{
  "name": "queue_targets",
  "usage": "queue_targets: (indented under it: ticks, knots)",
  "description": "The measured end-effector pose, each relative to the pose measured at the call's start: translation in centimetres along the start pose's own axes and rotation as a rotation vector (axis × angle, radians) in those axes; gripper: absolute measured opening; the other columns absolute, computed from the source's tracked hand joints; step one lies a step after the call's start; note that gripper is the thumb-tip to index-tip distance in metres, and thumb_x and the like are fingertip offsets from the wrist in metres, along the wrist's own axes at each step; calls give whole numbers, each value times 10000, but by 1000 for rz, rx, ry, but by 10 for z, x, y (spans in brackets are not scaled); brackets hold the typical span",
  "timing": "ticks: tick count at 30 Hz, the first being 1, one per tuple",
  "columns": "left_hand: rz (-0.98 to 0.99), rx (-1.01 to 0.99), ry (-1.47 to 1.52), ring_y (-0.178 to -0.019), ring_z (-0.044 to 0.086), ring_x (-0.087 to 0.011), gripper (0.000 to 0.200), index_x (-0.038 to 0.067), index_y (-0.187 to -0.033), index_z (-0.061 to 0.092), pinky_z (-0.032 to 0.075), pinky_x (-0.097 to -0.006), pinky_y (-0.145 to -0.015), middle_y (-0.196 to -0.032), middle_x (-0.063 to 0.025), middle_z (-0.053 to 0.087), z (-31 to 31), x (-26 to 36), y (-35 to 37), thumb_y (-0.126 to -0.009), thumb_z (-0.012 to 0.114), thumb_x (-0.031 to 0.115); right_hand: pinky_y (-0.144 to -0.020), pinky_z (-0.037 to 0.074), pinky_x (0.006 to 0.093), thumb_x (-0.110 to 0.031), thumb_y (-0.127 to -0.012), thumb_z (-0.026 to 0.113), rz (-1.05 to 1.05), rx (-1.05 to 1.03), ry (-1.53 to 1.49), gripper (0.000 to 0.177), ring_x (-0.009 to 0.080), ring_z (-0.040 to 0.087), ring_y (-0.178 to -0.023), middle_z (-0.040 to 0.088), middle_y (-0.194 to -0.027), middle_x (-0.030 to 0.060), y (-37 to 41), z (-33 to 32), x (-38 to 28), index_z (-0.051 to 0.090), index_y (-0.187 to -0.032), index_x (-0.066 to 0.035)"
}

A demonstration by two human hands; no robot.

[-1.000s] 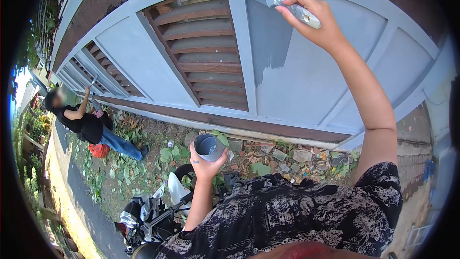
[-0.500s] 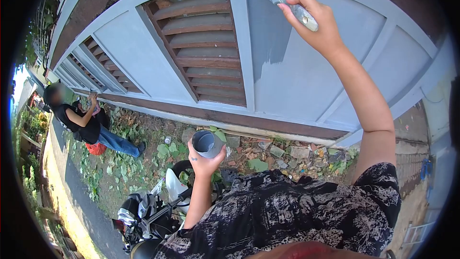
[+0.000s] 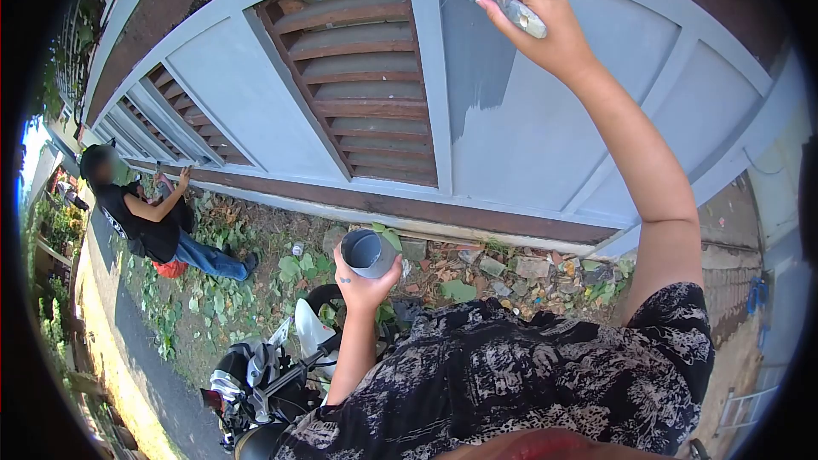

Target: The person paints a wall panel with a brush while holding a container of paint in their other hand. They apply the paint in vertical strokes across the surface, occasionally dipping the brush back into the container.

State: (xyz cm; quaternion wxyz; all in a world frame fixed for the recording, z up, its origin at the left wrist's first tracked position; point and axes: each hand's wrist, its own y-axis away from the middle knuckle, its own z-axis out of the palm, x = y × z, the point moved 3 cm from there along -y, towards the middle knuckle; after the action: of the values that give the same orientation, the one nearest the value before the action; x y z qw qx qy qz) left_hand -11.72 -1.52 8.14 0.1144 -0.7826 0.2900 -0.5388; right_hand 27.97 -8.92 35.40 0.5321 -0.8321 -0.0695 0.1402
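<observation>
My right hand (image 3: 545, 21) is closed around the handle of a paintbrush (image 3: 522, 17). The brush's bristles touch the upper left of a light blue-grey wall panel (image 3: 554, 128), just right of a white-blue frame strip. Around the bristles spreads a darker grey patch of paint (image 3: 477, 60), its lower edge streaky. Lower down, my left hand (image 3: 365, 288) grips a round paint cup (image 3: 368, 254) from below and both sides. Grey paint coats the cup's inside, and its mouth faces up toward me.
Brown louvred slats (image 3: 362, 77) fill the opening left of the panel. A co-worker (image 3: 153, 221) stands by the wall at far left, hands raised near it. A motorcycle (image 3: 273, 379) is parked close on my left. Rubble and leaves (image 3: 511, 273) line the wall's base.
My right hand has moved the brush a little left along the top of the dark patch. The co-worker's arm has shifted right. My left hand and cup have stayed nearly still.
</observation>
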Motion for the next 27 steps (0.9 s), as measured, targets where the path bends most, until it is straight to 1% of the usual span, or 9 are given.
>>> queue_targets:
  ticks: [5, 7, 14, 16, 20, 22, 23, 25, 27]
  knots:
    - [-16, 16, 13, -1024, 720, -242, 758, 16, -1279, 586, 577, -383, -941, -1151, -126, 717, -5, 2, 2, -666, 984, 218, -730, 512, 264, -150, -992, 801, 12, 43, -12, 216, 149, 580, -746, 665, -848, 54, 4, 1, 3, 610, -1008, -50]
    - [-20, 20, 7, -1025, 719, -242, 759, 16, -1279, 586, 577, -384, -941, -1153, -126, 716, -9, 3, 4, -665, 984, 218, -695, 542, 391, -169, -984, 791, 4, 44, 20, 237, 344, 698, -777, 728, -901, 101, 8, 1, 3, 576, -1023, -78]
    - [-33, 27, -2, -1036, 716, -242, 771, 15, -1284, 583, 574, -389, -948, -1156, -126, 713, -12, 1, 5, -662, 988, 222, -685, 541, 384, -177, -988, 788, -63, 39, 26, 242, 344, 695, -764, 726, -877, 105, 3, 11, -2, 570, -1017, -76]
    - [-25, 28, -1, -1036, 716, -242, 768, 15, -1284, 583, 574, -388, -948, -1157, -126, 712, -12, 0, 5, -663, 987, 218, -719, 532, 288, -179, -1000, 794, -52, 30, 24, 238, 205, 615, -737, 704, -877, 81, -3, 14, 3, 589, -1027, -62]
    - [-5, 32, -3, -1039, 716, -241, 761, 16, -1286, 583, 574, -388, -948, -1161, -125, 712, -14, -1, 7, -668, 984, 208, -724, 539, 296, -192, -1004, 789, -31, 53, 40, 236, 220, 636, -740, 717, -877, 85, -12, 12, -2, 589, -1032, -69]
    - [-16, 29, 0, -1040, 715, -241, 761, 17, -1288, 582, 574, -388, -948, -1162, -124, 711, -15, -1, 7, -670, 983, 205, -696, 544, 484, -187, -999, 744, 59, -4, 17, 219, 441, 724, -840, 702, -880, 228, -15, 8, -8, 562, -1021, -68]
    - [-23, 27, 4, -1042, 715, -241, 760, 18, -1290, 581, 573, -387, -948, -1163, -123, 711, -15, -1, 8, -671, 982, 203, -696, 544, 484, -187, -999, 744, 60, -7, 17, 219, 441, 724, -840, 702, -880, 228, -11, 10, -7, 562, -1021, -68]
    - [-19, 30, 9, -1041, 714, -238, 759, 18, -1290, 581, 573, -387, -948, -1163, -122, 711, -16, 0, 8, -672, 982, 201, -728, 544, 298, -184, -1003, 787, 73, 35, 68, 235, 223, 661, -750, 728, -880, 86, -1, 15, -1, 589, -1030, -61]
    - [-13, 36, 17, -1041, 713, -236, 758, 19, -1289, 581, 573, -386, -948, -1164, -121, 710, -17, 0, 9, -673, 982, 200, -725, 543, 294, -171, -1000, 789, 76, 58, 71, 232, 211, 671, -754, 730, -882, 85, 4, 15, -1, 591, -1027, -54]
